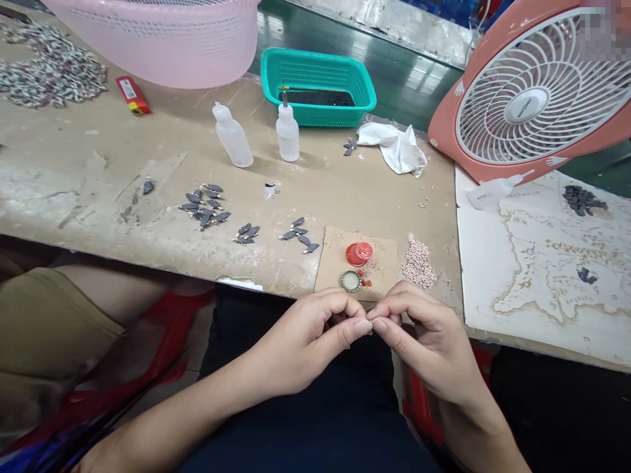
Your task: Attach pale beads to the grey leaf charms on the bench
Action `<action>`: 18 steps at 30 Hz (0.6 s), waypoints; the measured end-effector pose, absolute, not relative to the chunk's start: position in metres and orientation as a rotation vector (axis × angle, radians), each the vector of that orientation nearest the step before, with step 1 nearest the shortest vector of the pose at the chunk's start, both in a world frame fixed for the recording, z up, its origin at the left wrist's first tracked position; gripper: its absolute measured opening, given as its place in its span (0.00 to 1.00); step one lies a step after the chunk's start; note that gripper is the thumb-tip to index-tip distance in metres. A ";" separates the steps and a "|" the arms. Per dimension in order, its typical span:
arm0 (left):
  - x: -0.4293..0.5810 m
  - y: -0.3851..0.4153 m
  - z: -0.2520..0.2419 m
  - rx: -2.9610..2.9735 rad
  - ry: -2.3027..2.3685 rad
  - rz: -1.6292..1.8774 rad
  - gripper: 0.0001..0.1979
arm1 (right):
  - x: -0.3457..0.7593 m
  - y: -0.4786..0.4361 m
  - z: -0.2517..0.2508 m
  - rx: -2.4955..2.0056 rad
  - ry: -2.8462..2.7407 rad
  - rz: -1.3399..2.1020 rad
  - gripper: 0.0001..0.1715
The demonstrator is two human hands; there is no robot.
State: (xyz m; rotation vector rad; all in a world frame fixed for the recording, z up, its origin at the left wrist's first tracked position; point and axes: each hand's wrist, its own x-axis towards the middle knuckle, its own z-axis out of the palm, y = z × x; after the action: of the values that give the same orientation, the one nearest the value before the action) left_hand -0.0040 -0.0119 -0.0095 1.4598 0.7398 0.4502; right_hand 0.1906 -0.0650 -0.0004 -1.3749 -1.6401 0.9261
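Note:
My left hand [308, 338] and my right hand [426, 338] meet fingertip to fingertip just below the table's front edge, over my lap. Both are curled in a pinch around something too small to make out. Just beyond them on a brown card [382, 263] lie a red cap [359, 253] and a small round green-rimmed dish [350, 281]. A little heap of pinkish beads [418, 264] sits to the right of the card. Several dark leaf-shaped pieces [206, 205] are scattered to the left on the table [73, 190].
Two clear squeeze bottles [233, 136] [287, 131] stand mid-table before a teal basket [318, 85]. A white cloth [394, 148], a salmon fan [537, 92], a pink basket [158, 36], a red lighter [132, 95] and a pile of small parts [49, 69] lie around. A stained white sheet [542, 263] covers the right.

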 end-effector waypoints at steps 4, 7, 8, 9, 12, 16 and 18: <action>-0.008 -0.013 -0.011 1.482 0.743 0.443 0.15 | 0.186 -0.062 0.002 -1.406 -1.682 0.941 0.04; -0.014 -0.006 -0.016 1.649 0.817 0.564 0.12 | 0.183 -0.057 0.001 -1.479 -1.637 0.868 0.06; -0.016 -0.002 -0.019 1.746 0.876 0.633 0.10 | 0.182 -0.055 0.001 -1.520 -1.602 0.820 0.07; -0.019 0.003 -0.022 1.869 0.957 0.708 0.08 | 0.183 -0.052 0.000 -1.566 -1.565 0.768 0.07; -0.027 0.022 -0.032 2.281 1.273 0.802 0.06 | 0.185 -0.042 -0.003 -1.671 -1.496 0.620 0.09; -0.033 0.040 -0.039 2.575 1.441 0.571 0.08 | 0.189 -0.027 -0.005 -1.740 -1.613 0.413 0.09; -0.035 0.043 -0.041 2.620 1.422 0.539 0.08 | 0.190 -0.021 -0.006 -1.780 -1.721 0.319 0.08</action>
State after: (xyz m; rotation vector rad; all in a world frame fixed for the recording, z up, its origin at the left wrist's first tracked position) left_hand -0.0345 0.0433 -0.0409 2.6203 1.4225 0.5388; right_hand 0.1896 -0.0215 -0.0056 -1.7802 -1.7206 0.3185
